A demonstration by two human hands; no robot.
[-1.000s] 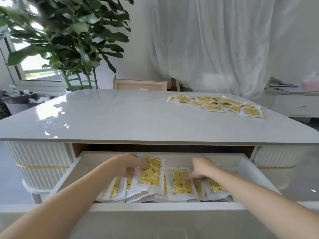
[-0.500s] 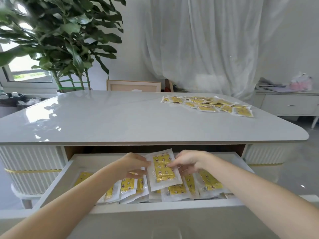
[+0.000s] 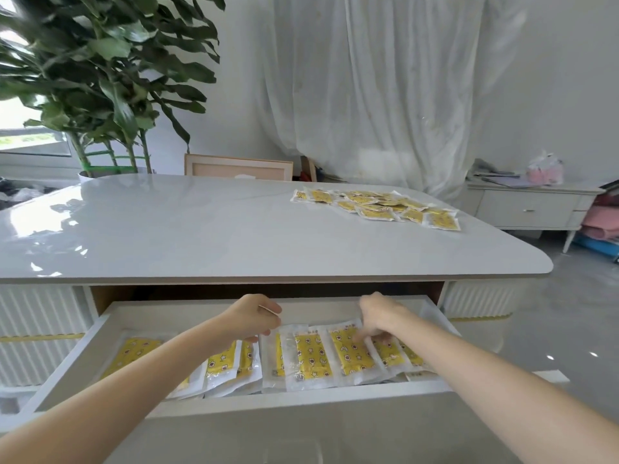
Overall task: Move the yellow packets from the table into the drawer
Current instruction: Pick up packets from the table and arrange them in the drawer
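The packet (image 3: pixel 351 353) you were lifting now lies flat in the drawer (image 3: pixel 301 398); your right hand (image 3: pixel 378 316) presses it with straight fingers (image 3: pixel 363 339), your left hand (image 3: pixel 248 318) hangs loose, empty. The pile (image 3: pixel 375 205) on the counter (image 3: pixel 201 236) waits.

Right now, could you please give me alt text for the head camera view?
A person's left hand and right hand reach into an open white drawer holding yellow-patterned clear plastic packets, right fingertips touching one. More yellow packets lie far right on the white table.

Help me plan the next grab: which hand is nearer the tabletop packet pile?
Right. The right hand lies straight in front of the pile; the left hand, further left.
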